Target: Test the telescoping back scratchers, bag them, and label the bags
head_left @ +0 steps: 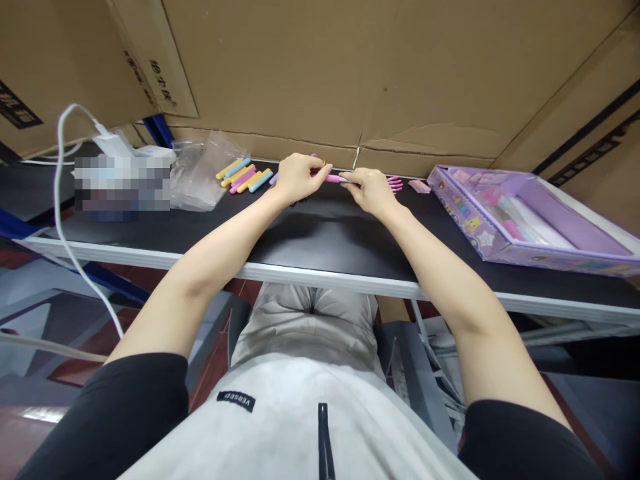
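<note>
My left hand (300, 179) is closed at the far side of the desk, its thumb and fingers pinching one end of a slim pink pen-like stick (333, 178). On the stick's other, greyish end, the fingers of my right hand (370, 187) are closed too. Thin pink prongs (395, 184) stick out beyond my right hand; I cannot tell whether they belong to the stick. Left of my left hand lie several yellow, blue and pink pen-like sticks (243, 177). A purple one (273, 179) is partly hidden by that hand.
A purple open box (465, 217) with packaged items stands at the right, near a small pink packet (419, 187). Clear plastic bags (200, 177) and a white charger (114, 143) with a cable lie at the left. Cardboard (320, 73) walls the back of the black desk (330, 247).
</note>
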Available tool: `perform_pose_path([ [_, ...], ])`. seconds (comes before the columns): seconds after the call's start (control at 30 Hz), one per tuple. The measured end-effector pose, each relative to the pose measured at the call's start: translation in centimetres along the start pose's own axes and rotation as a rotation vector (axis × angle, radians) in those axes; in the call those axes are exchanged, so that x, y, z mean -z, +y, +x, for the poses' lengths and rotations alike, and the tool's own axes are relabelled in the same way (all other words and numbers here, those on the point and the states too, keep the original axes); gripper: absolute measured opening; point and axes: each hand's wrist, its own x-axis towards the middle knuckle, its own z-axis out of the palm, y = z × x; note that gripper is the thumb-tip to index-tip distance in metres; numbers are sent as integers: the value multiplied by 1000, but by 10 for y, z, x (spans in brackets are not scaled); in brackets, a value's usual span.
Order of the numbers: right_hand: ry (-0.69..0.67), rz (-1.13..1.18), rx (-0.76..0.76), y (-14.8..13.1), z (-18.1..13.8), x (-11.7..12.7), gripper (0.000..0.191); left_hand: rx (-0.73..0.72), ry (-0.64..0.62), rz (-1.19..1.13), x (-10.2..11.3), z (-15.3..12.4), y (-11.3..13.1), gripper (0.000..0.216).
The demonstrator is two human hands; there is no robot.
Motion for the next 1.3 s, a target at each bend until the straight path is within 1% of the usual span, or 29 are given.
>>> perform_pose_path([
  [0.27, -5, 6, -6, -2, -1, -1, 42, -6, 2, -34, 0, -1, 0, 36],
  [0.37, -28, 38, -10, 1, -1, -2, 41, 0, -32, -9, -2, -1, 1, 34],
  [0.47, -62, 61, -12, 8, 1, -3, 39, -20, -112, -9, -5, -2, 3, 30],
  [0.6, -65, -4, -35, 23, 2, -4, 38, -115, -259, 31, -9, -5, 12, 28],
  [0.7, -17, -83, -74, 30, 2, -6, 38, -178, -371, 56, -13, -10, 25, 46],
  [0.77, 11, -115, -108, 31, 1, -9, 41, -185, -410, 79, -17, -14, 34, 59],
  [0.83, 20, -133, -143, 32, 1, -12, 44, -161, -426, 114, -22, -18, 42, 64],
  [1.0, -33, -135, -220, 38, 0, -27, 56, -33, -436, 188, -34, -23, 49, 56],
  [1.1, -115, -105, -279, 43, 1, -40, 53, 40, -431, 233, -38, -21, 47, 52],
  [1.2, -205, -91, -318, 46, 4, -50, 49, 78, -412, 250, -41, -19, 44, 51],
  [1.3, -230, -96, -307, 47, 6, -53, 50, 109, -387, 268, -43, -17, 41, 50],
])
